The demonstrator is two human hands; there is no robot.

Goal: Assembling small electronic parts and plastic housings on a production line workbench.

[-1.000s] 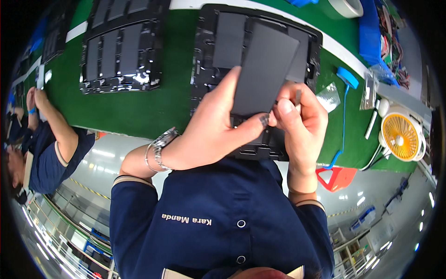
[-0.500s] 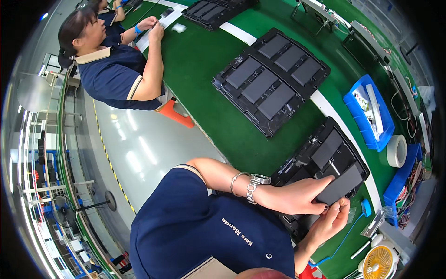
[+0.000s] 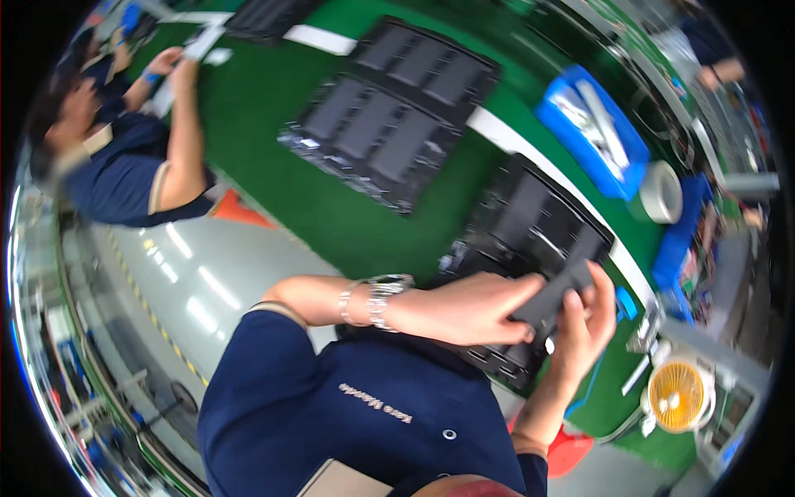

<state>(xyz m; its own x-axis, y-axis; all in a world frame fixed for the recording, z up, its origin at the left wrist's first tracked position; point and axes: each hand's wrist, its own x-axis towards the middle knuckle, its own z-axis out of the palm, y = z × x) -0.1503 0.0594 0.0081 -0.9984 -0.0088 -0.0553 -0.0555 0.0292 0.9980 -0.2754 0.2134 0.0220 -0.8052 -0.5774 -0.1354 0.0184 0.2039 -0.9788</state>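
Note:
A flat dark rectangular block is held between my two hands, tilted above the near end of a black moulded tray. My left hand, with metal bracelets at the wrist, comes across from the left and grips the block's near-left side, its index finger stretched along it. My right hand holds the other side, fingers bent around the edge. Another dark block lies in the tray's far compartment. Part of the tray is hidden under my hands, and the picture is blurred by motion.
Farther off on the green table lies a larger black tray with several similar blocks. To the right are a blue bin of white parts, a tape roll, a blue bin of wires and a yellow fan. A co-worker sits at the left.
The view has swung, so the table things appear farther left and up. The block has turned from showing its broad face to a steeper tilt, and my right hand's fingers have opened around it.

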